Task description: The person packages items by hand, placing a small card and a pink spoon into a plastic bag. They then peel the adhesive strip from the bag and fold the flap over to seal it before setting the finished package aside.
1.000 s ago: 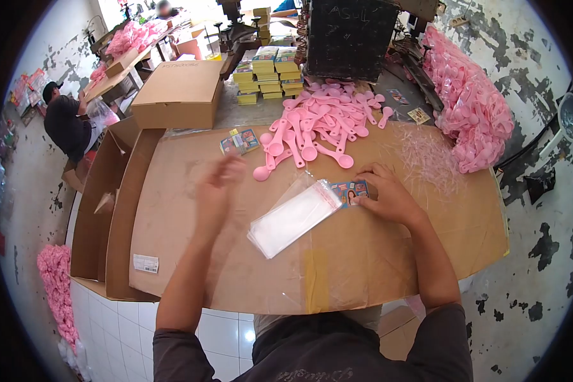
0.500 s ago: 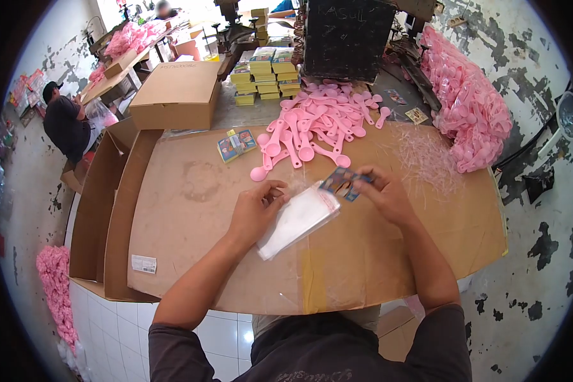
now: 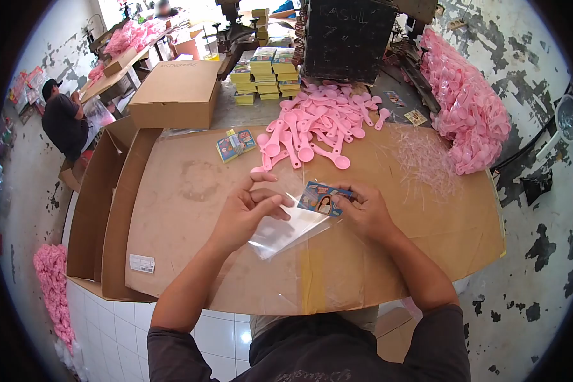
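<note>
In my right hand (image 3: 365,213) is a small blue printed card (image 3: 325,200) with a picture of a person on it, pinched between thumb and fingers. My left hand (image 3: 251,207) is curled at a clear plastic bag (image 3: 289,186), thumb and fingers at its raised film, index finger stretched out above. The card's left end overlaps this film. Under both hands lies a stack of clear bags (image 3: 290,232), looking white, on the cardboard sheet. Just beyond the hands is a heap of pink plastic spoons (image 3: 309,130).
A banded bundle of cards (image 3: 236,145) lies behind my left hand. Further back are stacked card bundles (image 3: 264,70), a closed carton (image 3: 175,92) and a black machine box (image 3: 347,41). Pink bagged goods (image 3: 468,102) pile up at right, beside plastic shreds (image 3: 430,162). A person (image 3: 67,121) sits at far left.
My right hand has brought the card left and slightly down, turning its printed face up, against the bag's film. My left hand has shifted slightly left, its fingers spreading and the film rising.
</note>
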{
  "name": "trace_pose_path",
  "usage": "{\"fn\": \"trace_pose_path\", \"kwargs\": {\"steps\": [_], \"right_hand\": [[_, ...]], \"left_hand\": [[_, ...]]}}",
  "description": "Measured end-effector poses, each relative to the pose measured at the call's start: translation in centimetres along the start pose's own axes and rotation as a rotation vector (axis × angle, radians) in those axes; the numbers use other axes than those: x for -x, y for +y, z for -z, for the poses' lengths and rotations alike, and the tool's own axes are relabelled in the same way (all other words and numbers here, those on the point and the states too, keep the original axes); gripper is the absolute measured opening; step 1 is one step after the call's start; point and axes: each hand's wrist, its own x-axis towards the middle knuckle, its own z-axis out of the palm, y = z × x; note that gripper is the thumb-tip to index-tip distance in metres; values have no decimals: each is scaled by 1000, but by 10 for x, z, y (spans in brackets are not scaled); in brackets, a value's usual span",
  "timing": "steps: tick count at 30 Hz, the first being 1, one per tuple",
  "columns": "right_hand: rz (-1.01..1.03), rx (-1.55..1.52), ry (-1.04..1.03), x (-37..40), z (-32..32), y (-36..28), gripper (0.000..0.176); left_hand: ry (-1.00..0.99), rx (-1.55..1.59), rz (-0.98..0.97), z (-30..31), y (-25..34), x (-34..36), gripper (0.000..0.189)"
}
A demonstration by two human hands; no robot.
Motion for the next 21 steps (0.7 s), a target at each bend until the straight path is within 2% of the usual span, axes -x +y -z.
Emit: {"fn": "trace_pose_path", "kwargs": {"steps": [2, 8, 11, 14, 17, 19, 21], "right_hand": [[-4, -238, 23, -1, -4, -5, 25], [94, -336, 125, -2, -2, -9, 29], [144, -224, 80, -1, 3, 0, 32], [300, 235, -43, -1, 15, 2, 41], [386, 347, -96, 2, 7, -15, 38], [219, 73, -58, 9, -9, -20, 30], [103, -129, 9, 13, -22, -20, 24]], "left_hand": [[-15, 16, 11, -7, -5, 1, 41], [6, -42, 36, -10, -16, 2, 46], [15, -95, 67, -15, -11, 4, 50], [-9, -170, 68, -19, -11, 5, 54], [-88, -252, 33, -23, -17, 9, 54], [-139, -387, 42, -27, -14, 12, 53], [-107, -339, 47, -31, -14, 13, 50]]}}
